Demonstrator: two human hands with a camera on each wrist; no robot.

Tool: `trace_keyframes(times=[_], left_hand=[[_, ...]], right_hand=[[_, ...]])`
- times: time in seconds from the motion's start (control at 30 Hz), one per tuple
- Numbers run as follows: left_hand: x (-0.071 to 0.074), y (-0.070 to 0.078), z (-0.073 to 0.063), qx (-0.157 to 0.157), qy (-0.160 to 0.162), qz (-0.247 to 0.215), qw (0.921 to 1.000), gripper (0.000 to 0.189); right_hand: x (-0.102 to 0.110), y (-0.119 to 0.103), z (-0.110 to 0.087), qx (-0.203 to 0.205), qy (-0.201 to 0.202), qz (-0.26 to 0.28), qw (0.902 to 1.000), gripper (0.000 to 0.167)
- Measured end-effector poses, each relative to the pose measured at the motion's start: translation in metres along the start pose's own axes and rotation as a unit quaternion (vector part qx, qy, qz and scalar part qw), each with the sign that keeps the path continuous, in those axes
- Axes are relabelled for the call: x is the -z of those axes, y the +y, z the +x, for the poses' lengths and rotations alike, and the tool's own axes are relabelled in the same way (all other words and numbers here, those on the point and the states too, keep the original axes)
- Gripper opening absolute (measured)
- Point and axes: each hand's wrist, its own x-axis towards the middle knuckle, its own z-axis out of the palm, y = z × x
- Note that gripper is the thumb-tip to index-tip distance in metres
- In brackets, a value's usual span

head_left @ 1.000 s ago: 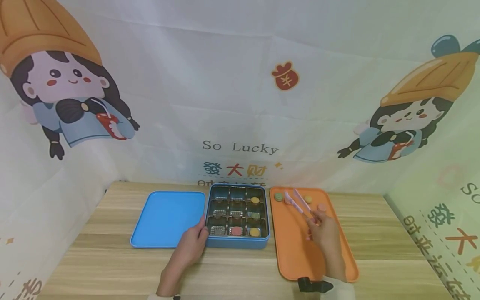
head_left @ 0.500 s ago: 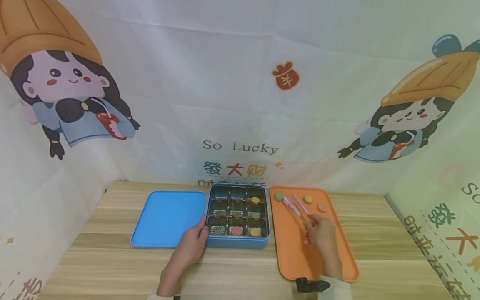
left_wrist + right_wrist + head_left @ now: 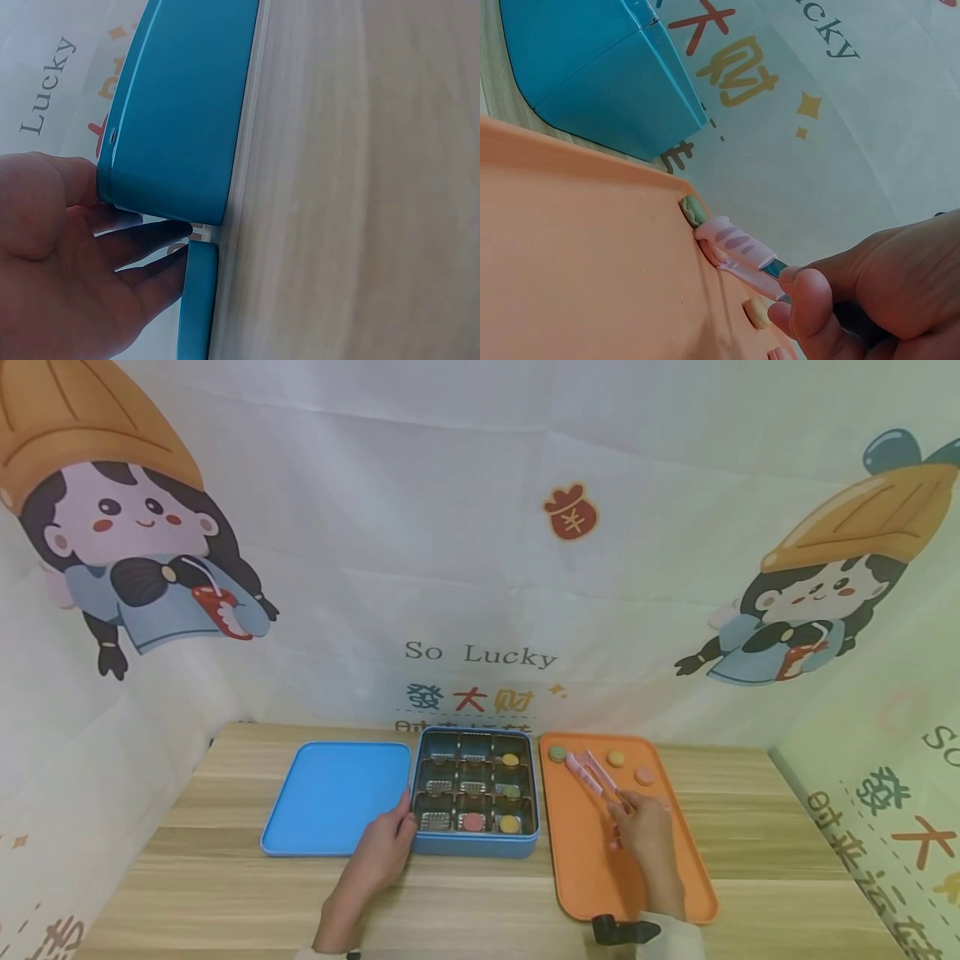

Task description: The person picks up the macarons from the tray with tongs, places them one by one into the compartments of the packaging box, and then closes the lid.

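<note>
My left hand (image 3: 386,835) holds the front left corner of a blue tin box (image 3: 476,846), its thumb by the rim and its fingers along the side. The box has a clear divided insert; yellow, green and pink macarons sit in the right column and the front middle compartment. My right hand (image 3: 645,827) grips pink-tipped tongs (image 3: 600,777) low over the orange tray (image 3: 592,877). The tong tips are beside a green macaron (image 3: 693,211) at the tray's far left corner. I cannot tell whether anything lies between the tips.
A yellow macaron (image 3: 615,758) and a pink macaron (image 3: 644,775) lie toward the back right of the tray. Left of the box lies a flat blue lid (image 3: 337,797) on the wooden table (image 3: 480,910). A printed cloth (image 3: 465,527) hangs behind.
Over the past second the right hand and tongs shifted slightly left, and the tong tips came down and closer together. In the last half second little moved. The left hand stayed put.
</note>
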Motion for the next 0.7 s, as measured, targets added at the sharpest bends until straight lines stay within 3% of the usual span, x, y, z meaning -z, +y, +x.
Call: trace_keyframes(times=[0.37,0.7], left_hand=[[-0.001,0.0,-0.001,-0.004,0.003,0.0,1.0,0.05],[-0.001,0.0,-0.001,-0.005,0.008,0.001,1.0,0.05]], right_hand=[[0.003,-0.003,0.0,0.019,0.024,-0.013,0.9995,0.038],[0.009,-0.013,-0.001,0.023,0.002,0.047,0.9987,0.035]])
